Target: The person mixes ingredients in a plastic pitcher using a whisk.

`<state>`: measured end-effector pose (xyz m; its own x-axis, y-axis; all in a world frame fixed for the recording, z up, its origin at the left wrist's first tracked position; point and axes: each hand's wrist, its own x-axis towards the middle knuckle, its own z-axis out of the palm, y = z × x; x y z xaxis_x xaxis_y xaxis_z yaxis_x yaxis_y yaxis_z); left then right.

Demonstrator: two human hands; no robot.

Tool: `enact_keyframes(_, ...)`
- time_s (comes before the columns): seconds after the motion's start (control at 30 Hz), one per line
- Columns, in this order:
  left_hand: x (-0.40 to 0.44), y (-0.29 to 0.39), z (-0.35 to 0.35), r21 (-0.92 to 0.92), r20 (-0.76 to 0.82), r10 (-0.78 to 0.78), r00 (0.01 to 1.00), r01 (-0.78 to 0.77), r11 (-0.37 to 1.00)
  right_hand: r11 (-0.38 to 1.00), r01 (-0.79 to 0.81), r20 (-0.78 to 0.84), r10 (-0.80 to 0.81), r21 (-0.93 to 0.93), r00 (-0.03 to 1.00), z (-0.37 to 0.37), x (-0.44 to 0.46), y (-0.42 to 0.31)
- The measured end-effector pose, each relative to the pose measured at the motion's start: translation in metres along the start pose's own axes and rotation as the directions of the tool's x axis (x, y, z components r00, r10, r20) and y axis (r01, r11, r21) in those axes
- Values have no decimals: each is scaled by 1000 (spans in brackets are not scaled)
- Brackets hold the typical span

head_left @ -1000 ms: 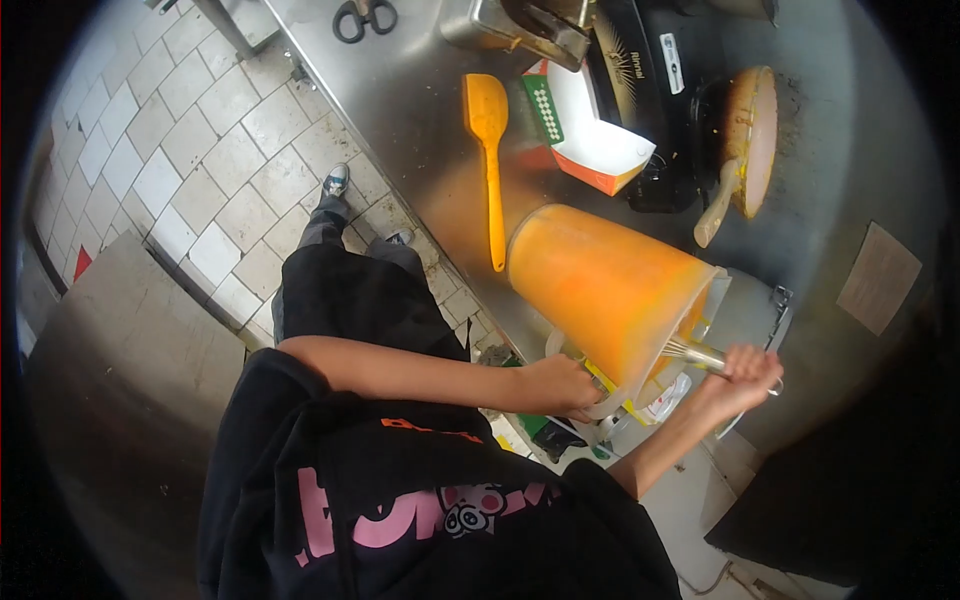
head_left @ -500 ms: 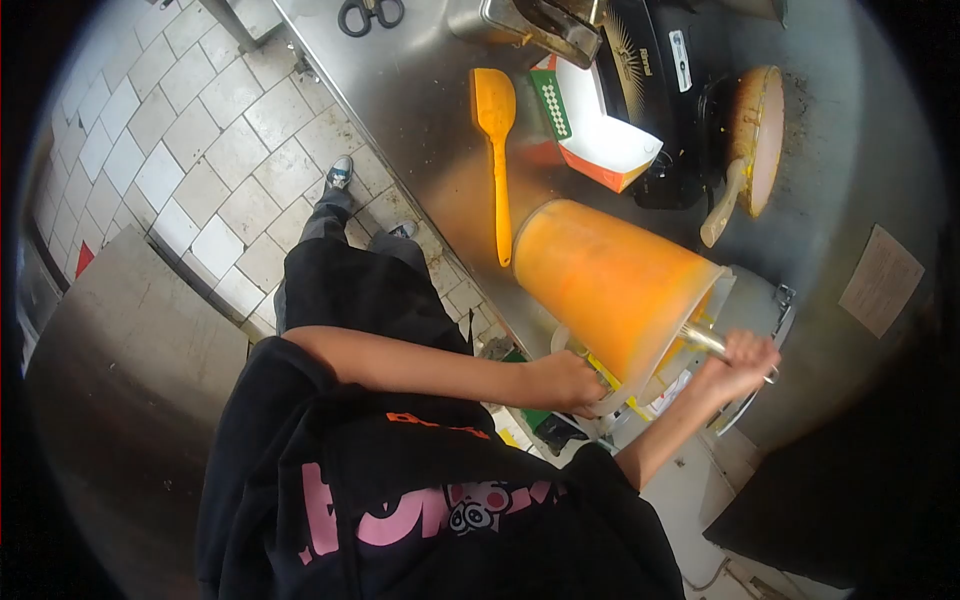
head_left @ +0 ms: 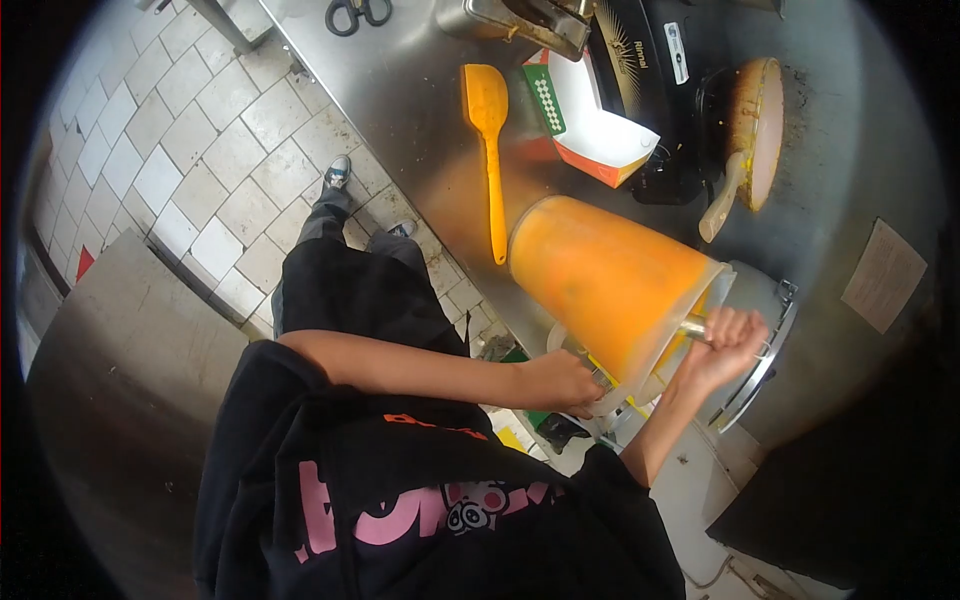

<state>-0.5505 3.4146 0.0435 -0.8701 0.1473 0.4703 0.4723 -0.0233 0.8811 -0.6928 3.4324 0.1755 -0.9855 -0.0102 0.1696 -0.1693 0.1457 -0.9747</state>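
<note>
A tall translucent bucket [head_left: 610,270] with orange contents stands at the counter's edge, its mouth toward me. My left hand [head_left: 562,382] is closed on the bucket's rim at the near left side. My right hand [head_left: 733,348] is wrapped round the shiny metal handle of what looks like a whisk [head_left: 692,327], with a wire loop at its end. The whisk's head is hidden inside the bucket. An orange spatula [head_left: 487,150] lies on the counter just beyond the bucket.
On the steel counter [head_left: 400,110] lie black scissors [head_left: 358,12], a paper food tray [head_left: 600,125] and a metal container [head_left: 510,25]. A black stove [head_left: 640,60] and a stained pan [head_left: 758,135] stand at the right. Tiled floor [head_left: 230,130] is at left.
My right hand and the whisk handle have shifted slightly up and left, toward the bucket. My left hand remains on the rim. The view has moved a little.
</note>
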Motion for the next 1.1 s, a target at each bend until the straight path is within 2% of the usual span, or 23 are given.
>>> enact_keyframes(0.07, 1, -2, 0, 40, -69, 39, 997, -36, 999, 999, -37, 12, 37, -16, 999, -4, 8, -9)
enact_keyframes(0.1, 1, -2, 0, 47, -70, 36, 997, -33, 998, 999, 9, -18, -8, 33, 1000, -11, 17, -16)
enact_keyframes(0.13, 0, -1, 2, 48, -66, 31, 997, -28, 998, 996, 52, -55, -48, 76, 997, -15, 20, -19)
enact_keyframes(0.17, -2, 1, 4, 40, -65, 26, 998, -24, 999, 996, 81, -173, -76, 22, 982, -6, 12, -8)
enact_keyframes(0.2, -2, 1, 4, 27, -52, 18, 998, -16, 1000, 996, 84, -174, -79, 23, 982, -6, 8, -5)
enact_keyframes(0.27, 1, -3, 3, 22, -46, 12, 999, -11, 1000, 998, -29, -68, 26, -50, 997, -7, 4, -2)
enact_keyframes(0.3, 1, -3, 5, 29, -56, 16, 998, -14, 999, 1000, -11, 11, 10, 29, 1000, -16, 16, -11)
enact_keyframes(0.33, 0, -3, 8, 31, -63, 20, 998, -18, 999, 1000, -15, 12, 14, 27, 1000, -18, 17, -7)
enact_keyframes(0.4, -2, 0, 6, 2, -73, -1, 997, 1, 1000, 998, 65, -118, -67, -15, 991, -5, 7, -2)
enact_keyframes(0.43, -1, 1, 4, -15, -83, -16, 996, 14, 1000, 999, -2, -84, -1, -33, 996, 5, -3, 0)
enact_keyframes(0.53, 0, 0, 5, 13, -71, -4, 997, 5, 1000, 998, 47, -140, -54, -51, 989, -3, 18, -22)
enact_keyframes(0.57, -1, -1, 2, 14, -74, -10, 997, 11, 1000, 998, 48, -97, -43, 50, 994, -4, 19, -27)
enact_keyframes(0.73, 0, -1, 4, 8, -53, 5, 999, -5, 1000, 999, -44, -79, 42, -26, 996, -8, 14, -18)
enact_keyframes(0.8, 1, -1, 1, -6, -61, -10, 998, 10, 1000, 989, 39, -40, -33, 143, 999, -14, 22, -33)
enact_keyframes(0.83, 0, 1, 2, -26, -56, -13, 998, 12, 1000, 993, 112, -182, -102, 47, 978, -14, 21, -17)
enact_keyframes(0.87, -1, 1, 4, -27, -51, -7, 999, 6, 1000, 992, 118, -187, -107, 46, 977, -13, 14, -14)
enact_keyframes(0.93, -1, -1, 4, -1, -94, 36, 995, -37, 999, 1000, -28, -46, 28, -4, 999, -6, 11, -8)
enact_keyframes(0.97, 0, -3, 3, 9, -103, 30, 994, -30, 1000, 999, 22, -156, -27, -32, 987, -7, 19, -18)
enact_keyframes(1.0, 0, -2, 4, 16, -78, 26, 997, -25, 1000, 998, 57, -131, -52, 33, 990, -14, 24, -27)
enact_keyframes(1.1, -2, 0, 5, 1, -38, 21, 999, -21, 1000, 994, 100, -117, -95, 36, 989, -14, 16, -10)
